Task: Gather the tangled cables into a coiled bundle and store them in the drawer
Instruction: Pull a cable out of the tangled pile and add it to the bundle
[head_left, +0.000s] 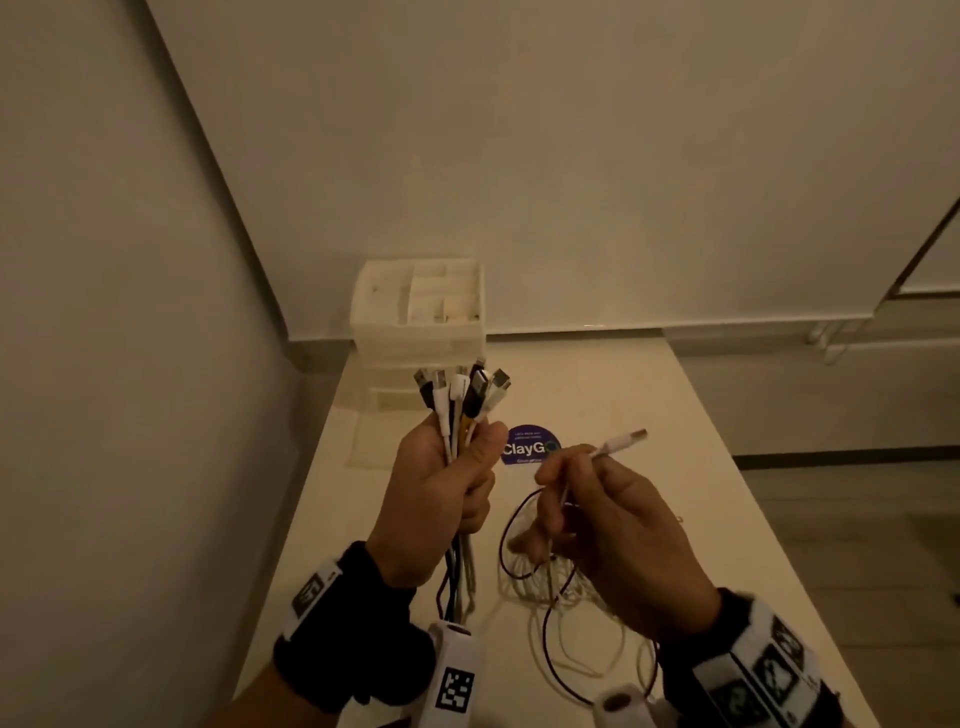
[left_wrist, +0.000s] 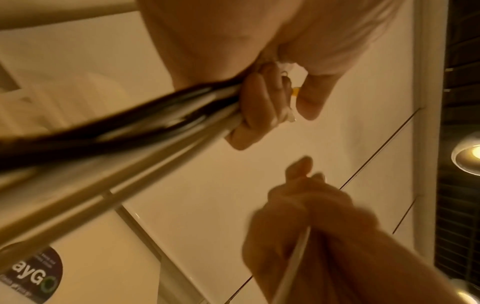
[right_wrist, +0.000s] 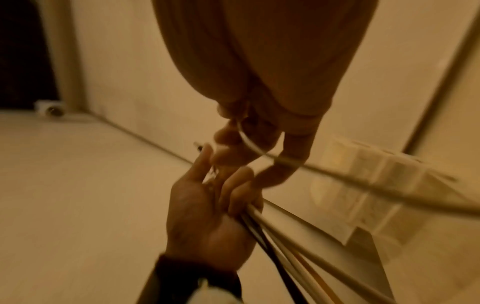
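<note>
One legible marking is present: "ClayGo", printed in white on a round dark-blue sticker (head_left: 531, 446) affixed to the cream table top (head_left: 649, 415). Smaller lines on the sticker cannot be read. In the left wrist view only "ayG" is shown.

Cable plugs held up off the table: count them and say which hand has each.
About 8. Roughly seven plugs fan out above the left hand, which grips their cables. One white plug sticks out of the right hand. The cluster overlaps, so some may be hidden.

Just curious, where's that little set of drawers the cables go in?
In the head view the drawer unit stands at the table's far left corner against the wall, just beyond the left hand.
</note>
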